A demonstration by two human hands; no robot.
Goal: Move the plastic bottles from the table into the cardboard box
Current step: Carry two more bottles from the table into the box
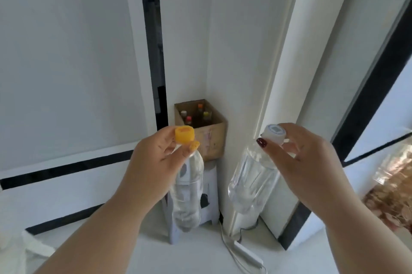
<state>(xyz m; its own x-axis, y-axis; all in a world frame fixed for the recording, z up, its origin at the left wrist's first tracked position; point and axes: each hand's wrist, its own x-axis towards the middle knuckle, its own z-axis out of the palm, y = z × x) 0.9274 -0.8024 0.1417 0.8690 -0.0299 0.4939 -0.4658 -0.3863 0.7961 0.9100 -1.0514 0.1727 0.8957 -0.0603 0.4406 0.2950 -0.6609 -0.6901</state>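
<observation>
My left hand (153,157) grips a clear plastic bottle with a yellow cap (187,193) by its neck, so the bottle hangs down. My right hand (296,157) holds a second clear bottle with a white cap (252,180) by its top in the same way. Straight ahead, in the corner of the white walls, an open cardboard box (211,137) stands on a grey plastic stool (211,186). Several capped bottles stand upright inside the box. Both hands are short of the box, one on each side of it.
White wall panels with black strips close in the corner on the left and right. A white power strip (247,253) and cables lie on the floor by the stool. A patterned surface (392,204) shows at the right edge.
</observation>
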